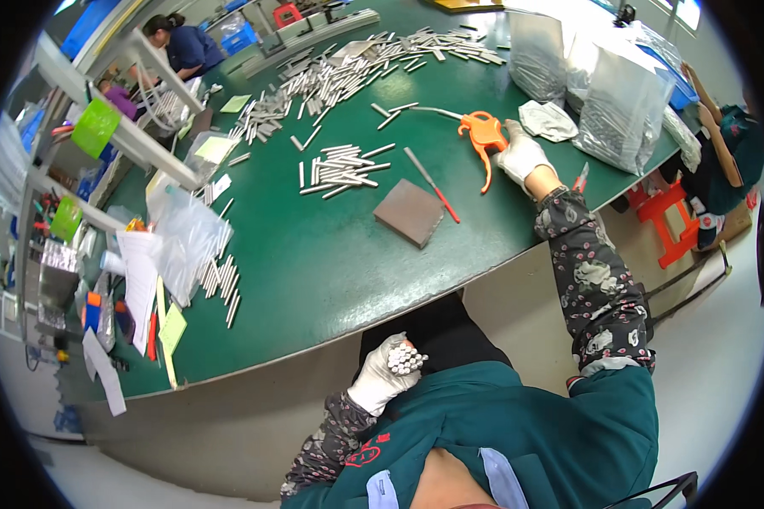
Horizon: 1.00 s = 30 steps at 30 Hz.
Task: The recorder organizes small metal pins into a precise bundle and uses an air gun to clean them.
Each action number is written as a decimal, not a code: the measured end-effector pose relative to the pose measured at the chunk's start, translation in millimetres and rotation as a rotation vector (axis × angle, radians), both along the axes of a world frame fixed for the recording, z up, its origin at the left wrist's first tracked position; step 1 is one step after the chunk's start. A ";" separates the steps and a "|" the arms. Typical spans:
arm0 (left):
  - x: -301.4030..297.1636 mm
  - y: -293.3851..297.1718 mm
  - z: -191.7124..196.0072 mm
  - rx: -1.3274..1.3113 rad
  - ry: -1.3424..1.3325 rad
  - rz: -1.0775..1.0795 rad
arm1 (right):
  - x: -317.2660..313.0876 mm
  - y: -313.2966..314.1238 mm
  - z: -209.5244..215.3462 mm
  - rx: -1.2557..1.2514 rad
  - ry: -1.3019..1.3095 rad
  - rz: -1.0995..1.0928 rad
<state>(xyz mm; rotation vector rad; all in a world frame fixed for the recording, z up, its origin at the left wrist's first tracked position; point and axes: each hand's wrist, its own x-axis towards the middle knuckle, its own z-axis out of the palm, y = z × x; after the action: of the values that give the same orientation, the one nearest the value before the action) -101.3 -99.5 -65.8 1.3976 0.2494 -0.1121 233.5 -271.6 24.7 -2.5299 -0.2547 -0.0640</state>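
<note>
My dark green work top [484, 416] fills the space closest to the lens, and just beyond it, over my lap, is my left hand [382, 373], white-gloved, fingers curled closed round a bundle of slim silvery metal rods [407, 360]. Out to the right, my right hand [522, 159], gloved too, is wrapped on the back of an orange air blow gun with a thin metal nozzle [486, 131]; its lever juts toward me, and whether I'm squeezing it, I can't tell.

Here's the danger: the bundle sits off the near edge of the green tabletop [314, 288], so if my grip slackens, I'd expect rods to slide into my lap or onto the floor. Smooth glove cloth on smooth metal could do that. And the nozzle points leftward, its tip right by a few loose steel rods [390, 114]; a careless burst might send them rolling. A swing of my arm could also knock the slim red-handled hand tool [433, 187] lying beside the flat brown block [409, 212].

Now the bundle itself: round pale ends facing up at me, packed tightly, slightly uneven in height, bright against my dark trousers, their lengths mostly hidden by the glove.
</note>
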 end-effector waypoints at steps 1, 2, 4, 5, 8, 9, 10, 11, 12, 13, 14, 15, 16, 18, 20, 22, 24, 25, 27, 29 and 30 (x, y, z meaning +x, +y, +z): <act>2.4 1.9 17.8 -0.054 -0.037 -0.040 | 7.6 2.7 -11.6 -0.065 -0.025 -0.012; 5.1 4.1 31.0 -0.186 -0.048 -0.051 | 10.5 6.1 -20.5 -0.093 -0.122 0.000; 18.3 19.9 65.5 -0.067 -0.151 -0.128 | -9.7 17.6 -0.9 -0.310 -0.143 0.100; 28.0 26.4 78.1 -0.014 -0.225 -0.094 | -14.9 14.8 -1.4 -0.346 -0.234 0.086; 63.6 44.5 94.7 0.001 -0.259 0.172 | -20.4 10.2 1.9 -0.404 -0.283 0.098; 71.7 55.4 98.0 0.051 -0.215 0.186 | -27.8 12.9 5.6 -0.365 -0.322 0.066; 78.8 65.4 97.5 0.095 -0.174 0.192 | -34.4 13.5 10.8 -0.336 -0.376 0.079; 84.6 71.3 89.7 0.068 -0.263 0.218 | -43.7 16.8 14.8 -0.302 -0.463 0.133; 86.0 77.8 83.9 0.079 -0.274 0.228 | -55.5 22.4 20.4 -0.268 -0.549 0.185; 87.0 81.8 78.6 0.069 -0.223 0.231 | -74.6 29.6 32.1 -0.234 -0.525 0.265; 86.0 83.9 75.6 0.058 -0.170 0.234 | -93.6 39.7 42.1 -0.201 -0.498 0.344; 85.5 82.8 75.2 0.016 -0.200 0.228 | -104.4 45.5 43.1 -0.157 -0.498 0.435; 85.0 81.3 74.2 0.014 -0.199 0.223 | -113.7 51.2 42.2 -0.111 -0.495 0.529; 84.9 79.1 72.9 0.003 -0.243 0.223 | -129.3 64.8 42.0 -0.152 -0.407 0.601; 86.9 79.6 75.5 0.023 -0.216 0.216 | -134.5 78.7 33.7 -0.338 -0.401 0.573; 88.3 80.0 76.3 0.044 -0.191 0.211 | -134.2 84.9 23.0 -0.409 -0.408 0.522; 90.5 79.9 74.6 0.044 -0.205 0.199 | -129.2 86.0 10.4 -0.384 -0.434 0.513; 89.9 79.3 75.5 0.053 -0.188 0.203 | -128.1 85.8 8.1 -0.363 -0.454 0.511; 88.9 81.8 74.7 0.044 -0.184 0.183 | -127.7 85.3 10.0 -0.239 -0.425 0.556; 88.3 85.7 72.9 0.032 -0.177 0.167 | -135.5 86.2 23.1 0.035 -0.442 0.659; 89.3 87.3 72.3 -0.015 -0.197 0.125 | -140.3 87.9 30.5 0.094 -0.497 0.744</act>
<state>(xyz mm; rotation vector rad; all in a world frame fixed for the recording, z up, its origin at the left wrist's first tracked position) -11.9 -12.2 6.6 1.3640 0.1709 0.1263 93.2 -183.7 55.2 -2.1365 -1.3248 -0.3948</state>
